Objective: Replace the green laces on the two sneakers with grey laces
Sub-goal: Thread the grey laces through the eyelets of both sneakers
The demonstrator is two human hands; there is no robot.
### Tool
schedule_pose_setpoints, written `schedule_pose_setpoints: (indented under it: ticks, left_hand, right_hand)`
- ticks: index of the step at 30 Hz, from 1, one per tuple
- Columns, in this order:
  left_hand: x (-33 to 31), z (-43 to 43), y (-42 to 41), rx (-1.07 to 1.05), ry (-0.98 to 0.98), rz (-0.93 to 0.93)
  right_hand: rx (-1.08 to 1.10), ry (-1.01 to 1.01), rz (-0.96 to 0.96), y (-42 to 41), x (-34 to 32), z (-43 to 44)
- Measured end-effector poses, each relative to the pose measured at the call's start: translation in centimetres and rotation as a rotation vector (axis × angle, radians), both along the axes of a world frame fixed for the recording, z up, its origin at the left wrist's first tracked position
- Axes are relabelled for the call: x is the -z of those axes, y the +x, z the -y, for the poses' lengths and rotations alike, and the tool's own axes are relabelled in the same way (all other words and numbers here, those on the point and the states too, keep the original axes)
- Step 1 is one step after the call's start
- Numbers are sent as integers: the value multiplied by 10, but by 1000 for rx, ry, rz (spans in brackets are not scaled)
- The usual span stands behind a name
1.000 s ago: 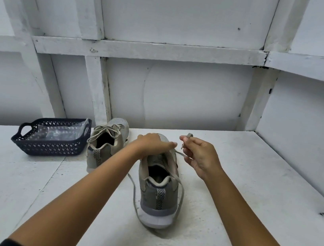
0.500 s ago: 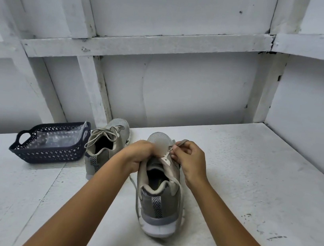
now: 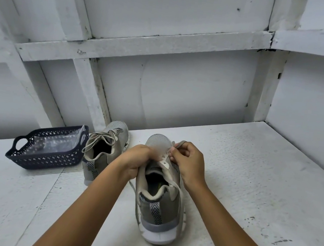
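Observation:
A grey-olive sneaker stands heel towards me in the middle of the white table. My left hand grips its left side by the eyelets. My right hand pinches the end of a pale grey lace over the right eyelets near the toe. Loose lengths of that lace hang down both sides of the shoe. The second sneaker stands to the left, laced and tied with a pale lace. No green lace is visible.
A dark plastic basket holding a clear plastic bag sits left of the sneakers. White walls with timber framing close the back and right side. Black specks mark the table at the right.
My right hand has come down from above the shoe onto its right eyelets with the lace end. My left hand slid from the top to the shoe's left side. The camera has tilted.

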State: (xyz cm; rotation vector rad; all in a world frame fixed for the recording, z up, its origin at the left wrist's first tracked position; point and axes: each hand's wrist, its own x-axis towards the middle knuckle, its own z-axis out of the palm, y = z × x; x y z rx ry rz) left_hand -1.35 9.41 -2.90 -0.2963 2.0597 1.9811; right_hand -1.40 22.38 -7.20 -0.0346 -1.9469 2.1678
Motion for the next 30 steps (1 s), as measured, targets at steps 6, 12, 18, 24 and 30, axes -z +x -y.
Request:
schedule_pose_setpoints:
  ticks: [6,12,18,24,30]
  left_hand:
    - [0,-2,1,-1,-3,-11]
    - [1,-2,1,8,-10,-11]
    - [-1,-2,4,9,-38,-19]
    - [-2,-7,9,46,-69,-58]
    - [3,-10,9,53,-227,-119]
  right_hand:
    - [17,-13,-12,-1,2,0]
    - [19,98,-61,0,3,-1]
    - [54,280,-133,4,3,0]
    - [62,383,-150,4,3,-3]
    - [26,376,-135,2,6,-5]
